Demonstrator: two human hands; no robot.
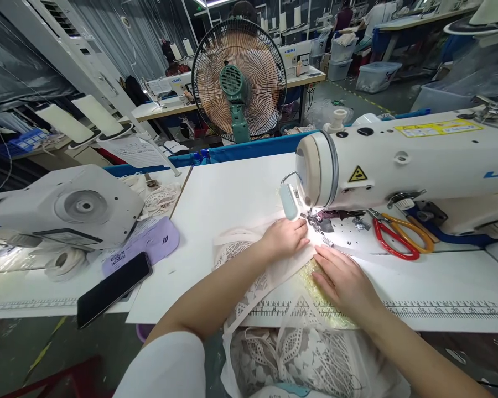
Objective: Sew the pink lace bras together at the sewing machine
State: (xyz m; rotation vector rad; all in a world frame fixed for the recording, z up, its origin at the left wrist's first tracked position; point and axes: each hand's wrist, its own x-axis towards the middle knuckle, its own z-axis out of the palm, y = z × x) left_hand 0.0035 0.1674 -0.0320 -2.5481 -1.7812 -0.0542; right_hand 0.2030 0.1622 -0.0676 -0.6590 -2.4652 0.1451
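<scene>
A pale beige lace bra [255,290] spreads over the white table by the sewing machine [357,166] and hangs over its front edge, with the lace cups low in the view. My left hand [285,237] has its fingers curled on the fabric, just left of the presser foot [313,221]. Flat on the cloth in front of the needle area lies my right hand [344,276], fingers stretched out. Beneath it shows a shiny yellowish patch [321,290], whose kind I cannot make out. The needle itself is too small to see clearly.
Red and orange-handled scissors [398,235] rest under the machine arm. Leftward are a black phone [114,288], a purple card [160,243], a tape roll [65,262] and a second machine [62,207]. A large fan [238,83] stands behind the table's blue edge [253,148].
</scene>
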